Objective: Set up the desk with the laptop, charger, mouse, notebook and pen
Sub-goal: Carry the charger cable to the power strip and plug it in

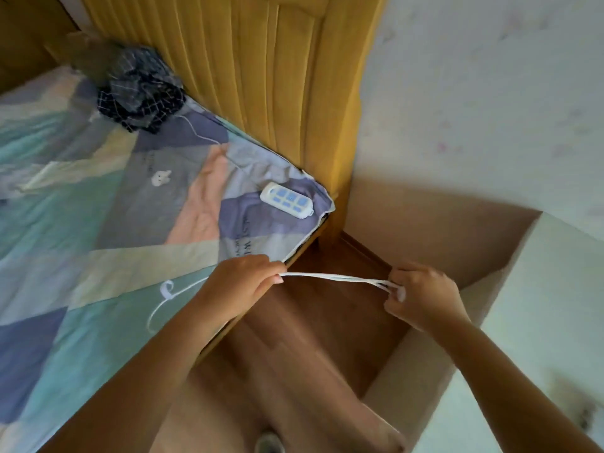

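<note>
A white charger cable (330, 277) is stretched taut between both hands, over the gap between the bed and a white surface. My left hand (243, 284) pinches one end near the bed's corner. My right hand (421, 294) grips the other end, where a small white plug shows between the fingers. More white cable (163, 300) loops on the bedsheet to the left of my left arm. No laptop, mouse, notebook or pen is in view.
A white power strip (287, 200) with blue sockets lies near the corner of the bed (108, 204), with a thin cord running from it. Dark checked clothing (140, 93) lies by the yellow headboard (261, 70). Brown wooden floor (327, 322) lies below; a white desk surface (523, 305) stands at right.
</note>
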